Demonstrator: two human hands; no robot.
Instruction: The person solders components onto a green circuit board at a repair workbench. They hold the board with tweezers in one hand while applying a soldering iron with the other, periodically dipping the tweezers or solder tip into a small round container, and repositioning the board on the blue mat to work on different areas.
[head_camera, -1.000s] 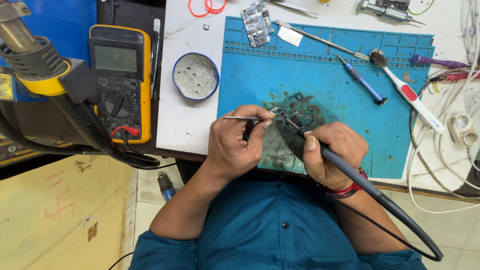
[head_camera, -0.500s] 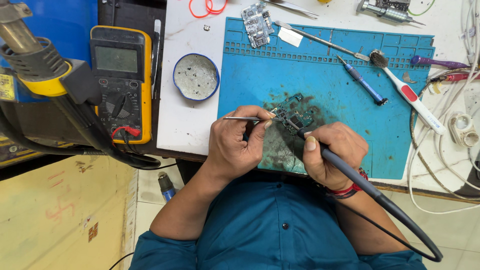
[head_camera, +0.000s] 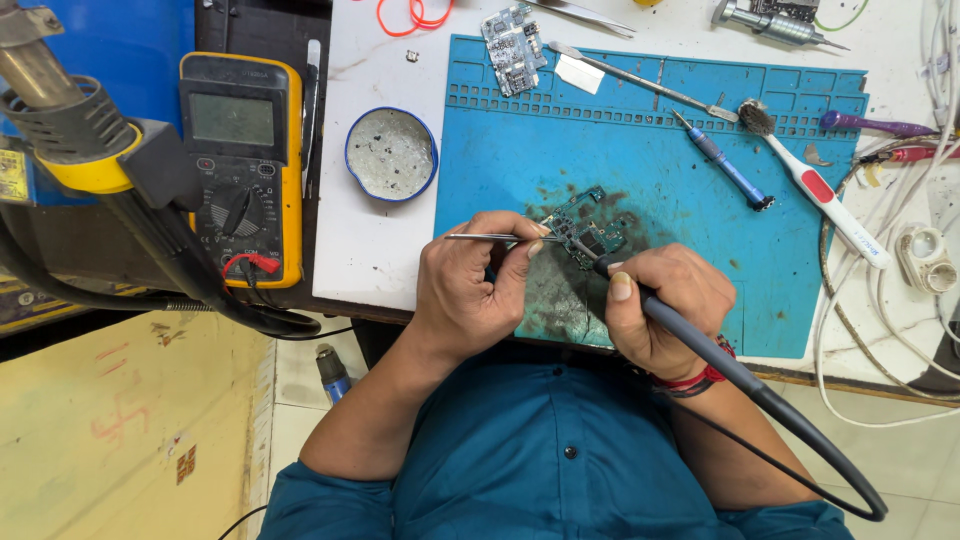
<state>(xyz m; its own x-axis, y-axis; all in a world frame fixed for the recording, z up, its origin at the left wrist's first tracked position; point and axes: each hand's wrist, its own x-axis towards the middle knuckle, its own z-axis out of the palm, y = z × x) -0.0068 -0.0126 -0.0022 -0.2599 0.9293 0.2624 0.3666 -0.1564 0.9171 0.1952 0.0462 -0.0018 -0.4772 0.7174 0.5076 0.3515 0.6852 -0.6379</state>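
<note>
Left hand (head_camera: 470, 290) of ours pinches metal tweezers (head_camera: 490, 238) whose tips touch the small green circuit board (head_camera: 585, 228) on the blue mat (head_camera: 640, 140). Our right hand (head_camera: 665, 305) grips a grey soldering iron (head_camera: 700, 345), its tip on the board's near edge.

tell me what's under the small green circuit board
The small green circuit board lies on the blue silicone work mat, darkly stained around it. The mat directly beneath is covered, and both hands hide its near edge.

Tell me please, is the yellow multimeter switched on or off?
It appears off: the multimeter shows a blank grey screen with no digits, though its dial position is unreadable.
</note>
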